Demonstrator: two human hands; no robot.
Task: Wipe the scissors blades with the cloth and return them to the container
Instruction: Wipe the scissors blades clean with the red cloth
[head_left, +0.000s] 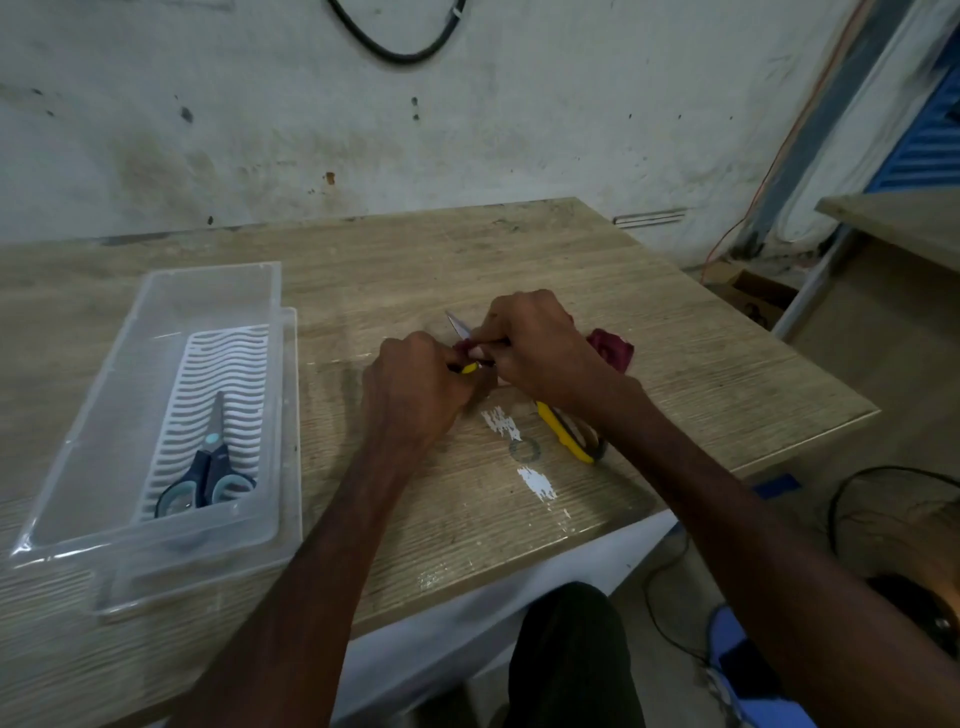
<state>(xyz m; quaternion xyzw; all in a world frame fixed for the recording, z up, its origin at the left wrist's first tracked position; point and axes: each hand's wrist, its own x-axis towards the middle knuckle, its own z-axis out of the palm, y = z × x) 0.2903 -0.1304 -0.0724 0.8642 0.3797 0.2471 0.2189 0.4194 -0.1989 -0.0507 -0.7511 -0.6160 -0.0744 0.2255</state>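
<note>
The yellow scissors (563, 428) lie spread wide at the middle of the surface (467, 249). The left hand (415, 387) has its fingers curled round one handle, and the other handle sticks out at 5 o'clock under the right wrist. The right hand (530, 348) pinches the maroon cloth (613, 345) over a blade, with the bare blade tip (457, 325) poking out at 11 o'clock.

The main risk is a cut. If the cloth bunches or slips as it runs along the edge, the right fingers could meet steel. How much of the edge the cloth covers is hidden, so that risk is hard to gauge. The loose handle could also swing and snap the blades shut on a finger. The container (213, 270) sits at 9 o'clock and already holds blue scissors (210, 467), so a careless drop-in could knock the two pairs together.
</note>
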